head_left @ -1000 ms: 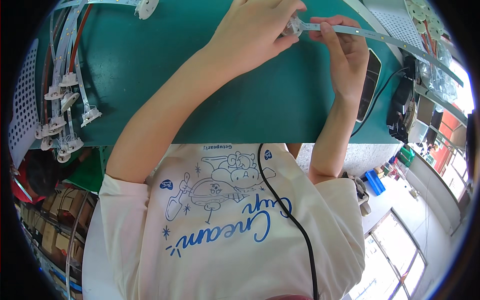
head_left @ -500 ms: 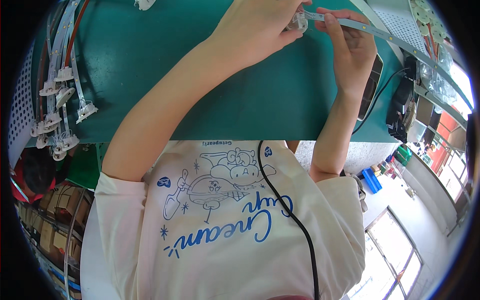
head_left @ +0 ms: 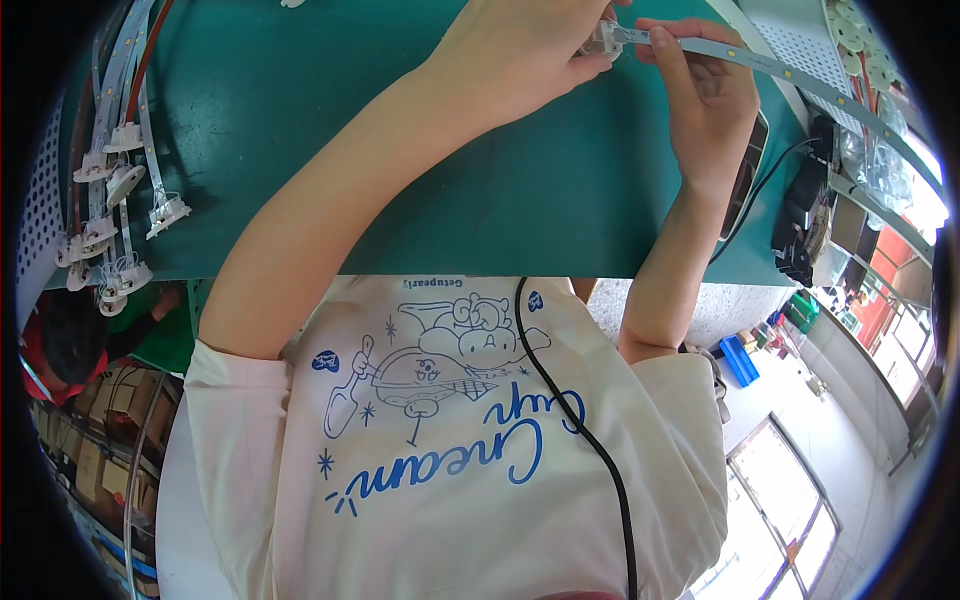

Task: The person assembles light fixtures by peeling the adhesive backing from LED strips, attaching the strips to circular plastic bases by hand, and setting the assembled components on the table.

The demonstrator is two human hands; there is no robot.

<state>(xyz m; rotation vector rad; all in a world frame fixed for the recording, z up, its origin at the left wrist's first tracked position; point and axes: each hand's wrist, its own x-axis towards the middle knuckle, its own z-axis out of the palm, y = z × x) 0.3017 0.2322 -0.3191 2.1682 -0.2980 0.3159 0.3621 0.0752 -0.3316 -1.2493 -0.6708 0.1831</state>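
At the top of the view both hands meet over a green mat. My left hand pinches a small clear plastic connector at the end of a long white light strip. The fingers of my right hand grip that strip just beside the connector. From there the strip runs off to the right, curving past the mat's edge.
Several finished strips with white end connectors lie in a row along the mat's left side. A dark phone and a black cabled device sit at the right edge. A black cord hangs down my shirt front.
Both hands and the strip end have drifted a little toward the top of the view. The grip looks unchanged.
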